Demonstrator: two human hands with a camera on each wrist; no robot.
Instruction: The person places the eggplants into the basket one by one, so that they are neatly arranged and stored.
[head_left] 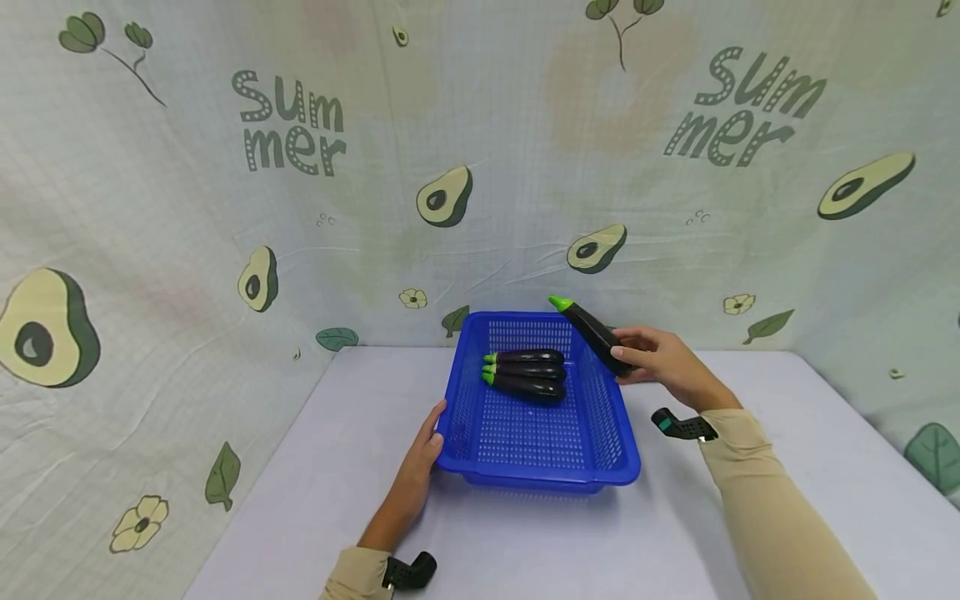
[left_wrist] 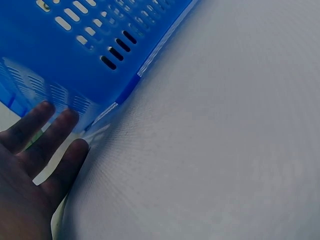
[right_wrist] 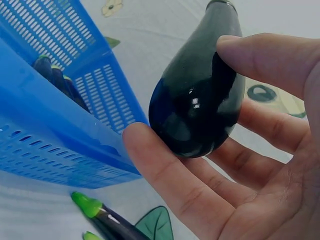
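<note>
My right hand (head_left: 670,365) grips an eggplant (head_left: 591,330) by its rounded end, above the right rim of a blue plastic basket (head_left: 536,468). The green stem points up and left. In the right wrist view, the thumb presses one side of the dark, glossy eggplant (right_wrist: 197,95) while the fingers support the other. Three eggplants (head_left: 527,388) lie side by side inside the basket, stems to the left. At the basket's left side rests my left hand (head_left: 411,479); its fingers (left_wrist: 55,130) reach out straight along the outer wall in the left wrist view.
Outside the basket wall, the right wrist view shows more green-stemmed eggplants (right_wrist: 107,217). The basket stands on a white table (head_left: 360,417). A cloth backdrop (head_left: 510,108) printed with avocados and leaves rises behind the table and along its sides.
</note>
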